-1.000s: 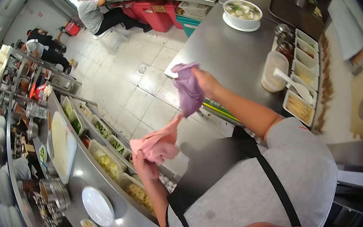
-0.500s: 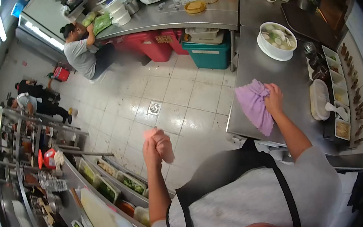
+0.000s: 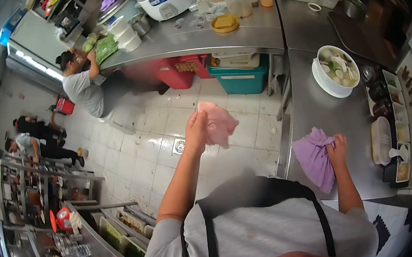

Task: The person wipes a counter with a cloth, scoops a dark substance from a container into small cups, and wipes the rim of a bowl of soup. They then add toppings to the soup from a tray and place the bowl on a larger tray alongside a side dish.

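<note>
My left hand (image 3: 197, 131) is closed on a pink cloth (image 3: 218, 125), which hangs in the air above the tiled floor. At the right, my right hand (image 3: 339, 151) grips a purple cloth (image 3: 316, 158) by its bunched corner, over the steel counter (image 3: 311, 105). Beyond that hand, a large white bowl of soup (image 3: 337, 70) with pale pieces and greens stands on a white plate (image 3: 319, 79).
A tray of small ingredient tubs (image 3: 398, 110) and a lidded white container (image 3: 381, 140) line the right side. The back counter (image 3: 169, 40) holds a rice cooker (image 3: 166, 0) and bottles. One person (image 3: 83, 87) sits at the back left; others are farther left.
My left hand has moved forward and right with the pink cloth. The purple cloth and my right hand appear lower and farther right, as the whole view has shifted.
</note>
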Demonstrator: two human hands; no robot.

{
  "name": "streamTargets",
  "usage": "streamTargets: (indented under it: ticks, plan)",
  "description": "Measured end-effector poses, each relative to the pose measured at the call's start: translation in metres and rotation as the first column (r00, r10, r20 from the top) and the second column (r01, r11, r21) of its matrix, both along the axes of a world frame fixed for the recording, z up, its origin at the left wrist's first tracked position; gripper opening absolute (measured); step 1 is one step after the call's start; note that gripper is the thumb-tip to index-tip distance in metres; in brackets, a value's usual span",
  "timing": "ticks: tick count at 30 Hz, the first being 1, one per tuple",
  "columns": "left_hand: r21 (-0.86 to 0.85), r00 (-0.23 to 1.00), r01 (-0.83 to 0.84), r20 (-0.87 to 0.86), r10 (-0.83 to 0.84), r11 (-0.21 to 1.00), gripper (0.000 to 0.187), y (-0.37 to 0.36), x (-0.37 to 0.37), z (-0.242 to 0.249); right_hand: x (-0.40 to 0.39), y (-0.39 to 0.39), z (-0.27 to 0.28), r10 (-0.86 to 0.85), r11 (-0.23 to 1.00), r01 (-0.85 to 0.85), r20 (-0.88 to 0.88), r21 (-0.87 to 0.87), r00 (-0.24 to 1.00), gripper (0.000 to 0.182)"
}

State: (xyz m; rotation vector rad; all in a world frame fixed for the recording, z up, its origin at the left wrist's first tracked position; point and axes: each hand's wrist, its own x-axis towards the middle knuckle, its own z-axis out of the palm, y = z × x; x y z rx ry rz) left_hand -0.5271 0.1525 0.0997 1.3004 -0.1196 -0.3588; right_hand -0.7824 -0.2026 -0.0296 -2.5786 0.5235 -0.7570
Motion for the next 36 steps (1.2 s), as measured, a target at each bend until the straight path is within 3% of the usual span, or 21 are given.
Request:
streamTargets:
  ticks: [1, 4, 5, 7, 9, 10, 11, 12, 13, 15, 18, 19, 21, 24, 27, 30, 33, 36]
  plan:
    - [0.019, 0.998, 0.063, 0.01, -0.064, 0.998, 0.028, -0.004, 0.01, -0.002, -0.003, 0.0, 0.001, -0.023, 0.999, 0.022, 0.009, 0.046, 1.0, 0.018]
    - [-0.269, 0.967, 0.127, -0.18, -0.18, 0.955, 0.027, -0.034, 0.041, -0.001, -0.01, -0.011, -0.008, -0.121, 0.977, 0.107, 0.064, 0.185, 0.991, 0.018]
    - [-0.292, 0.974, 0.112, -0.159, -0.164, 0.95, 0.026, -0.045, 0.046, 0.003, -0.014, -0.014, -0.015, -0.165, 0.961, 0.142, 0.081, 0.236, 0.983, 0.018]
    - [-0.329, 0.975, 0.118, -0.142, -0.173, 0.937, 0.026, -0.076, 0.047, 0.011, -0.019, -0.015, -0.033, -0.41, 0.868, 0.34, 0.139, 0.361, 0.901, 0.02]
    - [-0.377, 0.899, 0.411, 0.014, -0.438, 0.83, 0.024, -0.097, 0.079, -0.032, -0.03, -0.027, -0.042, -0.529, 0.754, 0.45, 0.038, 0.479, 0.848, 0.023]
    - [-0.395, 0.826, 0.544, 0.099, -0.555, 0.74, 0.023, -0.114, 0.091, -0.05, -0.026, -0.029, -0.044, -0.609, 0.728, 0.455, 0.178, 0.513, 0.773, 0.024]
    - [-0.403, 0.849, 0.47, -0.036, -0.527, 0.786, 0.02, -0.133, 0.087, -0.05, -0.02, -0.027, -0.031, -0.704, 0.625, 0.459, 0.201, 0.632, 0.681, 0.027]
    - [-0.387, 0.861, 0.391, -0.167, -0.48, 0.835, 0.018, -0.152, 0.081, -0.049, -0.017, -0.033, -0.027, -0.824, 0.417, 0.311, 0.211, 0.854, 0.526, 0.027]
    - [-0.38, 0.844, 0.418, -0.173, -0.507, 0.825, 0.02, -0.172, 0.081, -0.057, -0.018, -0.042, -0.027, -0.916, 0.218, 0.072, 0.178, 0.973, 0.36, 0.029]
    - [-0.363, 0.827, 0.459, -0.158, -0.539, 0.811, 0.023, -0.208, 0.083, -0.067, -0.03, -0.05, -0.014, -0.904, 0.085, -0.327, 0.211, 0.941, 0.372, 0.031]
    - [-0.389, 0.735, 0.599, -0.08, -0.673, 0.7, 0.024, -0.256, 0.088, -0.057, -0.02, -0.041, 0.03, -0.829, 0.007, -0.671, 0.379, 0.742, 0.41, 0.032]
    - [-0.355, 0.771, 0.566, -0.091, -0.63, 0.744, 0.015, -0.271, 0.075, -0.044, -0.009, -0.04, 0.032, -0.822, 0.052, -0.719, 0.438, 0.693, 0.363, 0.033]
    - [-0.376, 0.721, 0.649, 0.03, -0.692, 0.661, 0.013, -0.301, 0.078, -0.042, 0.018, -0.043, 0.036, -0.792, 0.145, -0.797, 0.552, 0.586, 0.261, 0.035]
    - [-0.455, 0.653, 0.699, 0.091, -0.751, 0.552, 0.012, -0.351, 0.086, -0.054, 0.073, -0.057, 0.019, -0.92, 0.059, -0.736, 0.322, 0.675, 0.222, 0.037]
    - [-0.468, 0.61, 0.723, 0.088, -0.787, 0.508, 0.02, -0.4, 0.092, -0.077, 0.122, -0.075, 0.004, -0.95, 0.209, -0.686, 0.312, 0.697, 0.028, 0.035]
    - [-0.386, 0.565, 0.748, -0.058, -0.823, 0.54, 0.023, -0.43, 0.095, -0.096, 0.148, -0.085, 0.023, -0.974, 0.216, -0.544, 0.221, 0.811, -0.058, 0.038]
    - [-0.313, 0.464, 0.827, -0.089, -0.881, 0.467, 0.03, -0.446, 0.091, -0.098, 0.155, -0.101, 0.026, -0.959, 0.282, -0.429, 0.266, 0.858, -0.098, 0.039]
    - [-0.225, 0.444, 0.859, -0.116, -0.888, 0.459, 0.034, -0.464, 0.095, -0.1, 0.149, -0.115, 0.04, -0.98, 0.194, -0.151, 0.199, 0.969, 0.015, 0.04]
